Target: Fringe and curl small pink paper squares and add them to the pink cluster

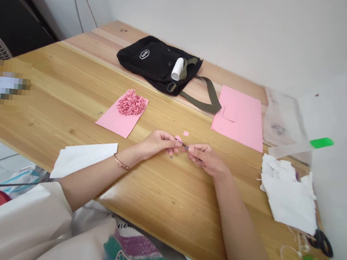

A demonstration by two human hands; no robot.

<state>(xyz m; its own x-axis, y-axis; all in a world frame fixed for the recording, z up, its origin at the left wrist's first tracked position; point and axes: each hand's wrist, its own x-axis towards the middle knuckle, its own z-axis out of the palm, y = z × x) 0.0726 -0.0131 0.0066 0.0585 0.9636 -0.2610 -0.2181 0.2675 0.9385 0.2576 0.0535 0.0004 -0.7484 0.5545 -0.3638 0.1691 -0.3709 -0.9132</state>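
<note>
Above the middle of the wooden table, my left hand (162, 143) pinches a small piece of pink paper (178, 139). My right hand (206, 157) is closed around a slim dark tool (185, 146) whose tip reaches the pink paper at my left fingertips. The tool's exact kind is too small to tell. Just beyond my fingers lies a small pink paper square (186, 133). To the left, a heap of small pink rolled or curled bits (131, 102) rests on a pink sheet (116, 120).
A black bag (155, 63) with an olive strap lies at the back, a white tube (177, 68) on it. Pink sheets (242, 120) lie right of it. Torn white paper (292, 198) and black-handled scissors (323, 243) are far right; folded white paper (85, 158) is left.
</note>
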